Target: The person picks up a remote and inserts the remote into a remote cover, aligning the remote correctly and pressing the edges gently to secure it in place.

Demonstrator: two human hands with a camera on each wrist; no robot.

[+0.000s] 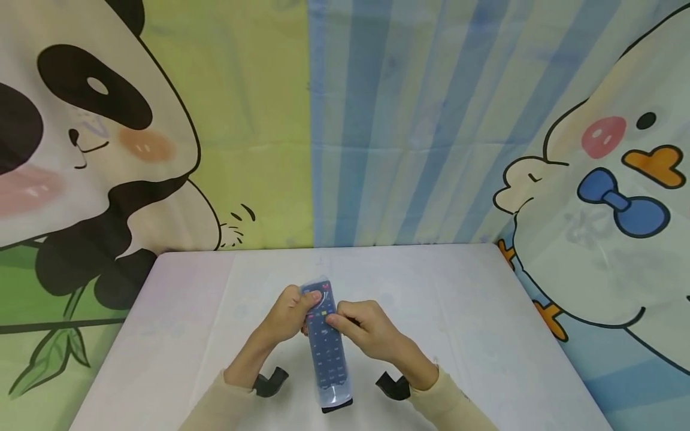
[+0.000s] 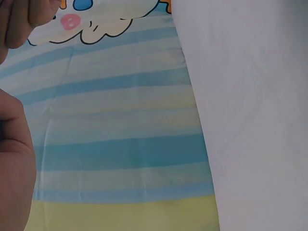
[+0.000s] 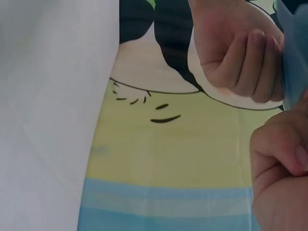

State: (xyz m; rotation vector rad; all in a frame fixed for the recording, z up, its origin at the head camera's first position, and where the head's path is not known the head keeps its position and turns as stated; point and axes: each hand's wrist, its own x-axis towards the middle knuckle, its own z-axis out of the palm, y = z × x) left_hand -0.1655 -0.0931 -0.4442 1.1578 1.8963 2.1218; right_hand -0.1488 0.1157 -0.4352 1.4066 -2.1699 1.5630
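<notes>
Dark and sheathed in a clear plastic sleeve [image 1: 335, 392], the remote control [image 1: 326, 344] is held over the middle of the white bench [image 1: 474, 335]. Left hand [image 1: 288, 316] grips its top end, thumb on the buttons; right hand [image 1: 366, 332] pinches its side.

1. A white table [image 1: 463, 335] fills the near middle of the scene, its far edge meeting the backdrop.
2. A panda cartoon cloth [image 1: 97, 155] hangs at the far left on a yellow-green ground, with a bamboo leaf [image 1: 51, 353] drawn low at the left edge.
3. A blue and cream striped cloth [image 1: 409, 120] hangs behind the table's far middle.
4. A duck cartoon cloth [image 1: 609, 197], with a blue bow and an orange beak, hangs at the right.
</notes>
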